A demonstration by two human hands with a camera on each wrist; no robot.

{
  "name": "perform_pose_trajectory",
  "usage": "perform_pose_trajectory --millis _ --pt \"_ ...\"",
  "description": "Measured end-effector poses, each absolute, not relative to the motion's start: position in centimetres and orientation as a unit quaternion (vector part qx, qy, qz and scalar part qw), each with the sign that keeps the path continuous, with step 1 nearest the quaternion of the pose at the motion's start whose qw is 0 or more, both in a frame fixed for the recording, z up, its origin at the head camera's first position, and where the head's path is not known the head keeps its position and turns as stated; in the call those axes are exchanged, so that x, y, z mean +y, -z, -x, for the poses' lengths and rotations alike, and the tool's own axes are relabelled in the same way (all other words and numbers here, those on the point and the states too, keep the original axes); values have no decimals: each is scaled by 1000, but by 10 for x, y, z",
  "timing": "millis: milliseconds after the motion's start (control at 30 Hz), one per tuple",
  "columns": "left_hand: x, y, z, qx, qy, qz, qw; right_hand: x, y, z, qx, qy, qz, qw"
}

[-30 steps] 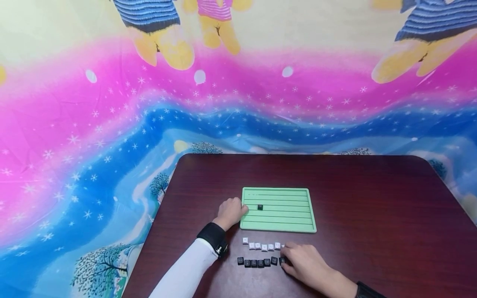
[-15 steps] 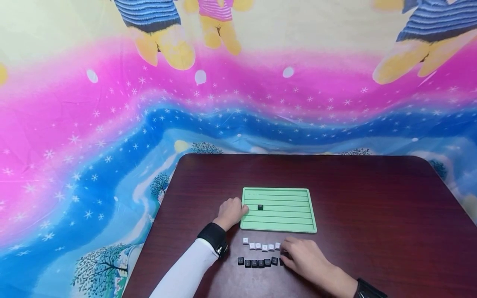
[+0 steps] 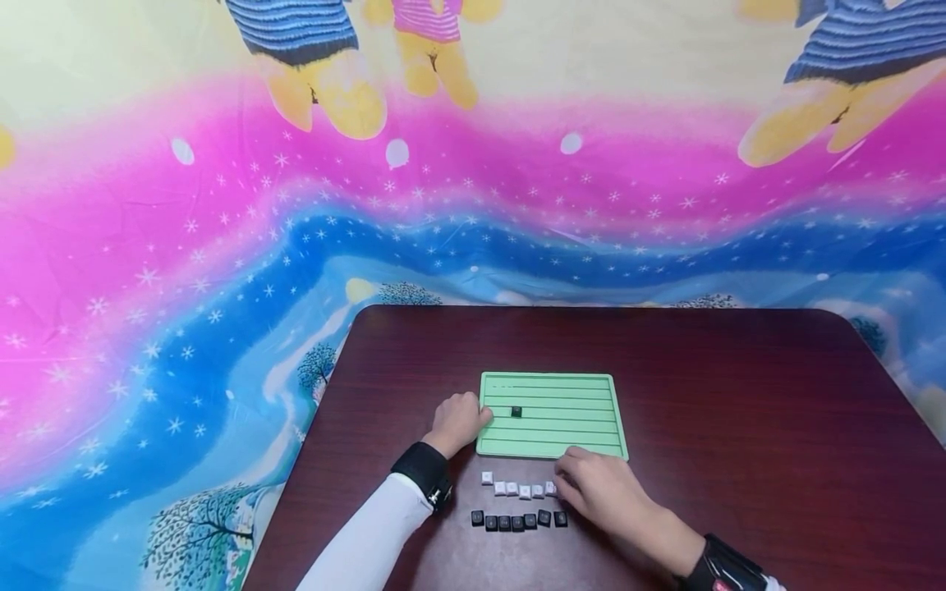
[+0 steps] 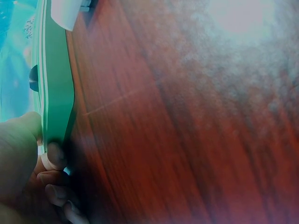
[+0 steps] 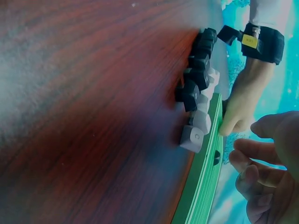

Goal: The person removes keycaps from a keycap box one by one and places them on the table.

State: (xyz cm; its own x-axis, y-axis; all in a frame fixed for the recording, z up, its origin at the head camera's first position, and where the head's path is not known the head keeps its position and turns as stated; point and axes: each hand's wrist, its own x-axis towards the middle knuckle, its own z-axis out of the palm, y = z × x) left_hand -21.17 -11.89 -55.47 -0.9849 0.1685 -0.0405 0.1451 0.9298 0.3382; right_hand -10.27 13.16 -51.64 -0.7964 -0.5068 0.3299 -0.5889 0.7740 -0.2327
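My left hand (image 3: 456,420) grips the left edge of a light green ridged tray (image 3: 569,396), thumb on top; in the left wrist view its fingers (image 4: 56,156) curl under the rim. One black keycap (image 3: 516,411) sits on the tray. My right hand (image 3: 602,486) hovers by the tray's front edge, over the right end of a row of white keycaps (image 3: 512,488). In the right wrist view its fingers are loosely bent, the thumb stands apart from them, and nothing shows between. A row of black keycaps (image 3: 505,522) lies nearer me.
Everything stands on a dark red-brown wooden table (image 3: 739,410) with rounded far corners. Behind it hangs a colourful cartoon-printed cloth (image 3: 473,205). Black straps (image 3: 423,469) with small devices wrap both wrists.
My right hand has moved away from the black row toward the tray's front edge, uncovering the rightmost black keycap. My left hand and the tray stay put.
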Motion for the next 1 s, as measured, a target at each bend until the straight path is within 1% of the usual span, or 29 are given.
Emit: perform_pose_trajectory --millis 667,1000 --pt "-118 552 212 982 -168 -71 42 129 522 135 -957 -163 -227 79" --pt "-118 553 212 982 -170 -77 42 124 522 144 -959 -164 -217 79"
